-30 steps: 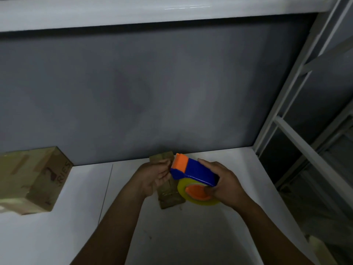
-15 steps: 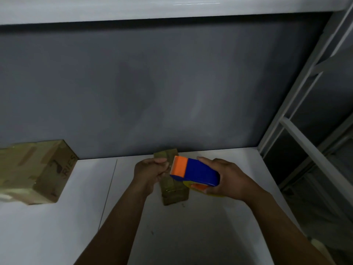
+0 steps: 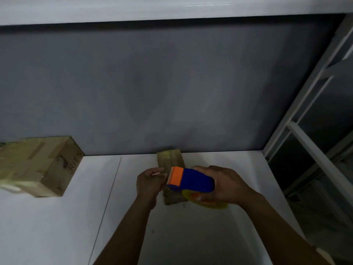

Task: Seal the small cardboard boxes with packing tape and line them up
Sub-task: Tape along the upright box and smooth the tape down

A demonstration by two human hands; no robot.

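Note:
A small cardboard box (image 3: pixel 170 159) lies on the white table (image 3: pixel 57 222) near the grey back wall, its far end showing shiny tape. My right hand (image 3: pixel 225 185) grips a blue and orange tape dispenser (image 3: pixel 191 181) with a yellowish tape roll (image 3: pixel 208 204) under it, held over the box's middle. My left hand (image 3: pixel 150 181) rests against the box's left side, fingers pinched at the dispenser's orange front end. The near half of the box is mostly hidden by both hands.
A larger taped cardboard box (image 3: pixel 38 166) with printed letters sits at the far left of the table. A white metal shelf frame (image 3: pixel 309 134) rises along the right edge. The grey wall (image 3: pixel 172 83) closes off the back.
The dispenser has tilted flatter and shifted slightly toward me over the box. My left hand has moved from the box's top to the dispenser's orange end. The view has tipped up a little.

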